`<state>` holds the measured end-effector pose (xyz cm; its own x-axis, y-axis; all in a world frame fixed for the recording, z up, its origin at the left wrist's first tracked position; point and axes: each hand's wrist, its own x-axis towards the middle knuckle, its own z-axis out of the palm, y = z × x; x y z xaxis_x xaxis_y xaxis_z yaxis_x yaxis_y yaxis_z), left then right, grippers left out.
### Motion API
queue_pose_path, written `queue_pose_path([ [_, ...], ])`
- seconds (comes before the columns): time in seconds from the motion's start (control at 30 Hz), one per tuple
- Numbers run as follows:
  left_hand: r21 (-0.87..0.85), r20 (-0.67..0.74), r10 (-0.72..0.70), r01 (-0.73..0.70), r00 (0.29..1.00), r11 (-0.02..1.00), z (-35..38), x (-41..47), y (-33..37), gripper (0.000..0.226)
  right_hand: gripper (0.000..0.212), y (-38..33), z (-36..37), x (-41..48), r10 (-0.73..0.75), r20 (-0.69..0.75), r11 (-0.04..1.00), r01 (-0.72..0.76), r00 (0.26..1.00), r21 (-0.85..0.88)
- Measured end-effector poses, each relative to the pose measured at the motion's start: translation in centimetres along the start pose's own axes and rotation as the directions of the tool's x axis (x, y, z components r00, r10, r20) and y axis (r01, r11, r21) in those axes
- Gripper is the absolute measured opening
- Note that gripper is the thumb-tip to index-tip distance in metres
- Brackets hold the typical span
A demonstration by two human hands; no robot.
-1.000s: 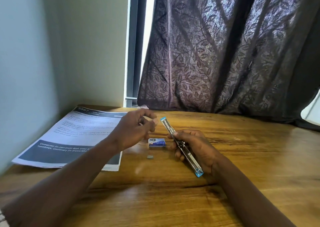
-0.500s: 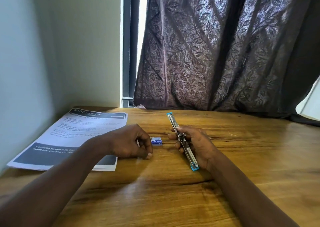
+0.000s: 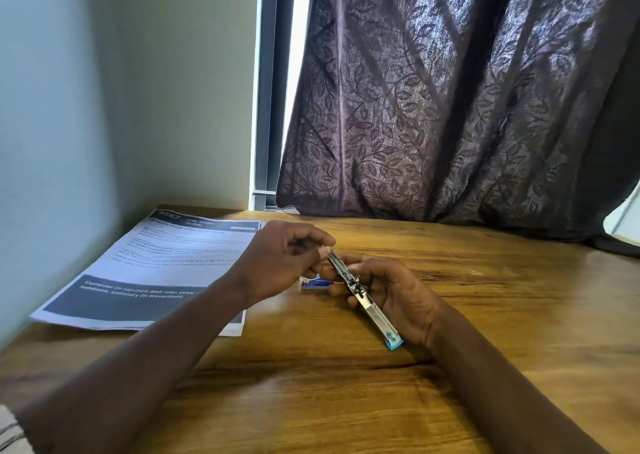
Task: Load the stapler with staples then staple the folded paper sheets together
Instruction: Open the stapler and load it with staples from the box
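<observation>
Your right hand (image 3: 398, 294) is wrapped around the long silver metal stapler with a blue plastic end (image 3: 363, 301), fingers curled under it and thumb on the near side. It is swung open and flat, with the bright staple channel facing up towards you. That hold makes sense: the blue end sits by your wrist and the far tip points up and away, so the open channel is presented to your other hand.

Your left hand (image 3: 277, 263) has its thumb and forefinger pinched together right at the far tip of the channel. I cannot tell whether a strip of staples sits in that pinch; anything there is too small and hidden by your fingertips (image 3: 323, 252).

Just behind the stapler, lying on the brown wooden table (image 3: 346, 401), is the small blue and white cardboard staple box (image 3: 317, 283), kept near so refills are an easy reach. The white printed paper sheets with dark banners (image 3: 156, 263) lie flat to your left, well apart from the stapler and untouched, so stapling has not begun.

By my reading you are at the loading step. Keep the channel level, since a tilt could let a strip slide out before you close the top.
</observation>
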<state>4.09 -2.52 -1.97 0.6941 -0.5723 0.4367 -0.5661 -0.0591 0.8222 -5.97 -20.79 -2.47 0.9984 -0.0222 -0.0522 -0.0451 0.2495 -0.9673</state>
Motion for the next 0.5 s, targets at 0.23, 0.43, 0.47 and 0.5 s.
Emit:
queue_pose_path([
  [0.23,0.131,-0.095,0.033,-0.02,0.995,0.991,0.3,-0.2,-0.1,0.013,0.039,0.0,0.6,-0.1,-0.01,0.041,1.0,0.009,0.999,0.016],
  [0.43,0.136,-0.069,-0.006,0.015,0.998,0.991,0.4,-0.4,0.0,0.015,0.039,0.0,1.0,-0.2,0.005,0.042,0.998,-0.007,0.999,0.056],
  [0.47,0.15,-0.069,0.0,0.011,0.998,0.989,0.4,-0.4,0.0,0.013,0.039,0.0,1.1,-0.2,0.008,0.047,0.998,-0.01,0.999,0.059],
  [0.5,0.169,-0.068,0.007,0.004,0.998,0.986,0.5,-0.4,0.0,0.012,0.039,0.0,1.1,-0.2,0.007,0.055,0.998,-0.011,0.998,0.061],
])
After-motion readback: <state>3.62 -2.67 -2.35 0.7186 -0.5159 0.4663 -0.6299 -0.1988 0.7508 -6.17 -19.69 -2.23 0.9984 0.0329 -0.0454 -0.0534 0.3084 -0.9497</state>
